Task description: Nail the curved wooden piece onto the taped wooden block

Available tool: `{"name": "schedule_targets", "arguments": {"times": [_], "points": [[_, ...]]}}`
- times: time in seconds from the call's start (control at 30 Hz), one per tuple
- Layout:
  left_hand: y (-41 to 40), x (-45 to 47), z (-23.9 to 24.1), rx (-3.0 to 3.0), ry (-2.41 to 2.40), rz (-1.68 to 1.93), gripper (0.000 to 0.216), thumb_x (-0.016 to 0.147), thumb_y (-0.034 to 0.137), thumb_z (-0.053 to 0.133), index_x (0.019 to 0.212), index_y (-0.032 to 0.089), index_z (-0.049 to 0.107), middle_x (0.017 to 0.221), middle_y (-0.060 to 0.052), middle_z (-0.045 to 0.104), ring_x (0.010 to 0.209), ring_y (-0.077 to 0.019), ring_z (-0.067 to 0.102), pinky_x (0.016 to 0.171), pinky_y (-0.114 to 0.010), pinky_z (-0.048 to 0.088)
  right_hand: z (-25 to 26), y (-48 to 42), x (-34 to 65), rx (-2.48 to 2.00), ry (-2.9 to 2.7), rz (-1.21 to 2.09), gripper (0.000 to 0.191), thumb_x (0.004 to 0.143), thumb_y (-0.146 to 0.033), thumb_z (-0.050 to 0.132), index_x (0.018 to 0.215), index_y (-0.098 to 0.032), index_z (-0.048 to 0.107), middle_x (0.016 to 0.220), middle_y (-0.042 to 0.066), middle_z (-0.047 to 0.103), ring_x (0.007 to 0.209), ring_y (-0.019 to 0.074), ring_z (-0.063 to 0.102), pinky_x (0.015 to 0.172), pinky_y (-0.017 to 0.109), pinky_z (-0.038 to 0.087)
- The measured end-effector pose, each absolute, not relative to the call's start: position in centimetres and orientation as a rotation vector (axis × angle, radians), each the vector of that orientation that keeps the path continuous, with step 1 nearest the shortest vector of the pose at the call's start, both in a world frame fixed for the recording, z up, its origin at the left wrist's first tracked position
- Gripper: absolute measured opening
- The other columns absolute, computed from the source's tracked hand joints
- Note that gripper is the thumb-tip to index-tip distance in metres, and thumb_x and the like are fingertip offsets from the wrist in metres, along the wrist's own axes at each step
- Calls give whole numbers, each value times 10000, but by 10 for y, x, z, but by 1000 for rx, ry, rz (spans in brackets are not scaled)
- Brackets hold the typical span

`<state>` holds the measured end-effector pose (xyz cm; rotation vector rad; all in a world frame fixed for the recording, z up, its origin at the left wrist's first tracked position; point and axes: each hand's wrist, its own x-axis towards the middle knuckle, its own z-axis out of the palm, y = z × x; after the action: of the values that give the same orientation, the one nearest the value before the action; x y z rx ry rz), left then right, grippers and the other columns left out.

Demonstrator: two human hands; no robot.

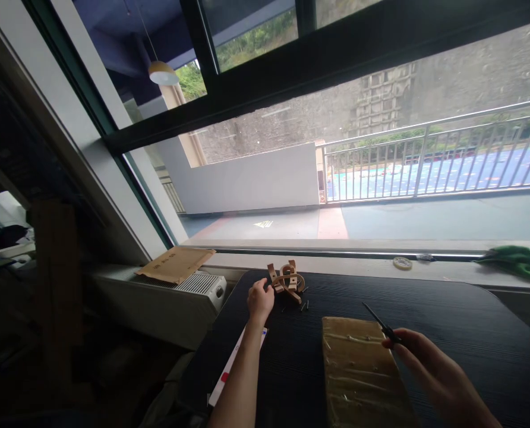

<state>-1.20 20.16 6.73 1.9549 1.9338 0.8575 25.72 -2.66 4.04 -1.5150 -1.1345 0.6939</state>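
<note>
My left hand (260,302) reaches over the far left of the black table, its fingers curled at the edge of a small heap of curved wooden pieces (289,280). Whatever lies between those fingers is hidden. Several small dark screws (305,307) are scattered beside the wood. In my right hand (419,353) is a thin screwdriver (378,320), its shaft pointing up and to the left. Below its tip lies a block wrapped in brown tape (358,365). A white strip with a red mark (226,374) lies partly under my left forearm.
The black table (447,309) meets a window sill, where a roll of tape (402,263) and a green cloth (517,260) lie. Left of the table, a flat piece of cardboard (176,266) rests on a white radiator (207,286). A large window stands ahead.
</note>
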Motion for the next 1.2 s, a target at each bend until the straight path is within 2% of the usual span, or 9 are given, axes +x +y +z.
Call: {"name": "schedule_targets", "arguments": {"times": [0.1, 0.3, 0.47, 0.57, 0.7, 0.8, 0.93, 1.1, 1.2], "points": [[218, -28, 65, 2092, 1936, 605, 305, 883, 305, 519, 1149, 157, 532, 1162, -87, 562, 989, -200, 577, 833, -405, 501, 39, -28, 260, -1513, -1118, 719, 387, 730, -520, 575, 969, -225, 648, 998, 73, 678, 986, 254, 599, 835, 310, 489], [220, -29, 64, 2271, 1922, 392, 310, 883, 308, 518, 1153, 156, 527, 1159, -86, 561, 980, -197, 580, 825, -403, 505, 43, -30, 261, -1484, -1040, 743, 394, 687, -537, 600, 900, -213, 671, 937, 87, 690, 922, 267, 623, 783, 311, 510], [211, -26, 73, 2270, 1973, 550, 274, 889, 297, 506, 1115, 150, 553, 1119, -83, 583, 969, -199, 585, 829, -401, 497, 49, -32, 260, -1504, -1048, 744, 396, 686, -547, 592, 900, -223, 672, 962, 88, 685, 946, 269, 614, 794, 315, 505], [199, -26, 91, 2235, 2002, 751, 260, 922, 236, 391, 1005, 145, 620, 1017, -103, 638, 957, -224, 597, 851, -367, 452, 50, -33, 262, -1509, -1029, 746, 398, 677, -560, 592, 879, -225, 665, 932, 94, 687, 933, 272, 615, 809, 327, 495], [157, -13, 105, 2238, 1878, 986, 373, 944, 298, 292, 1161, 141, 552, 1072, -120, 647, 972, -218, 606, 855, -305, 436, 43, -32, 264, -1463, -982, 811, 408, 700, -552, 576, 906, -202, 624, 815, 81, 670, 849, 254, 622, 795, 346, 493], [107, 4, 95, 2254, 1501, 1045, 326, 918, 332, 368, 1086, 178, 600, 985, -71, 689, 882, -182, 639, 794, -247, 461, 39, -32, 263, -1464, -906, 815, 442, 711, -552, 565, 947, -179, 592, 739, 51, 628, 699, 211, 602, 704, 344, 504], [53, 16, 76, 2010, 1253, 964, 301, 865, 378, 454, 942, 167, 654, 806, -62, 691, 727, -192, 626, 674, -255, 464, 49, -36, 257, -1504, -922, 834, 438, 700, -532, 597, 936, -163, 613, 828, 63, 624, 673, 178, 565, 616, 300, 478], [42, 14, 80, 1806, 1218, 830, 327, 806, 431, 499, 768, 158, 674, 567, -1, 572, 554, -147, 515, 535, -228, 387, 58, -42, 246, -1443, -1014, 897, 486, 774, -540, 530, 1037, -146, 640, 640, 16, 546, 598, 146, 500, 554, 267, 428], [47, 13, 89, 1685, 1215, 784, 333, 754, 435, 535, 760, 141, 693, 499, 20, 520, 494, -129, 472, 503, -224, 366, 57, -41, 243, -1440, -1017, 835, 537, 772, -556, 517, 1093, -142, 637, 619, 15, 525, 598, 152, 492, 561, 278, 429]]}}
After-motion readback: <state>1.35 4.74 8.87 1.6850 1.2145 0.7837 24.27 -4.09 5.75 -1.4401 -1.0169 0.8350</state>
